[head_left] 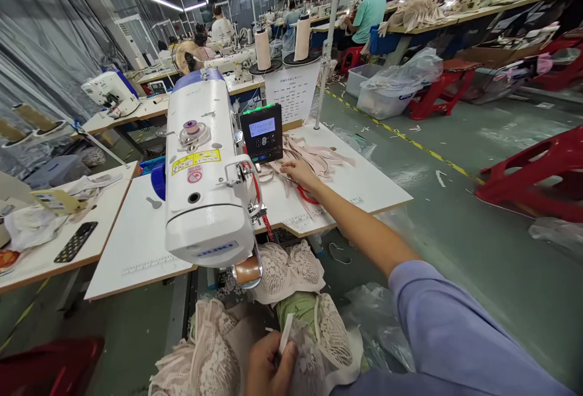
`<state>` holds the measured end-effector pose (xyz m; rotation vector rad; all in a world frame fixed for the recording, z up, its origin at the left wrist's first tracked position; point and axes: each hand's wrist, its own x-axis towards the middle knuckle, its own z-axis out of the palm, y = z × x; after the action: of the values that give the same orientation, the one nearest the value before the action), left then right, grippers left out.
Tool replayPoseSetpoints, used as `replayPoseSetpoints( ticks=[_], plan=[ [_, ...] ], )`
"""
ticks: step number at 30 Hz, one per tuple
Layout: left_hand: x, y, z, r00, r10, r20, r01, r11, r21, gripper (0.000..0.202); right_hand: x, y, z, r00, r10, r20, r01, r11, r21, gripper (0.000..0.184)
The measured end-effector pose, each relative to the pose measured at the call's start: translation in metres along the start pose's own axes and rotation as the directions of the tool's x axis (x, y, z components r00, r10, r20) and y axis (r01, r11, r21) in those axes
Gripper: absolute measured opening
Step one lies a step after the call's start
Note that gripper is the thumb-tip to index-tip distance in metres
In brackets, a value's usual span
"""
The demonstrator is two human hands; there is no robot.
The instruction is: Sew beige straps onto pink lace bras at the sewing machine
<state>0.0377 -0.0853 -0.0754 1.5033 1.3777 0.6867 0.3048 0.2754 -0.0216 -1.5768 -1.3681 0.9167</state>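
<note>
At the bottom, my left hand (268,362) pinches the pale edge of a beige lace bra (307,356) between thumb and fingers. My right hand (298,174) reaches across the white sewing table (373,186), its fingers loosely extended at a heap of beige fabric straps (319,153); nothing shows clearly in its grip. Part of a red ring-shaped thing (307,195) peeks out beneath the right wrist. More lace bras (286,271) lie below the table edge, and another pile (209,347) rests at lower left. Some green cloth (298,311) shows among them.
A white sewing machine (207,159) stands left of my right hand, with a lit control panel (262,132) beside it. Thread cones (302,39) and a thread stand pole (328,44) rise behind. A phone (76,242) lies on the left table. Red stools (542,171) stand at right.
</note>
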Motion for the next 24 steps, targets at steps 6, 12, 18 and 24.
replayPoseSetpoints(
  ticks=[6,12,18,24],
  plan=[
    [0.001,0.01,-0.003,0.997,-0.01,-0.08,0.001,0.994,-0.109,0.039,-0.034,-0.031,-0.033,0.999,-0.031,0.038,0.015,0.929,0.369,0.022],
    [0.01,0.009,-0.039,0.969,0.137,-0.207,-0.132,0.991,0.037,0.034,-0.166,-0.058,-0.064,0.762,-0.223,0.609,0.143,0.974,0.177,0.03],
    [0.018,0.054,-0.071,0.95,0.307,0.055,-0.303,0.95,-0.071,0.067,-0.287,-0.102,-0.036,-0.054,-0.406,0.912,0.509,0.775,0.375,0.016],
    [0.024,0.07,-0.055,0.779,0.239,0.579,-0.151,0.969,-0.196,0.052,-0.245,-0.077,-0.03,0.696,-0.21,0.686,0.191,0.976,0.104,0.022]
  ],
)
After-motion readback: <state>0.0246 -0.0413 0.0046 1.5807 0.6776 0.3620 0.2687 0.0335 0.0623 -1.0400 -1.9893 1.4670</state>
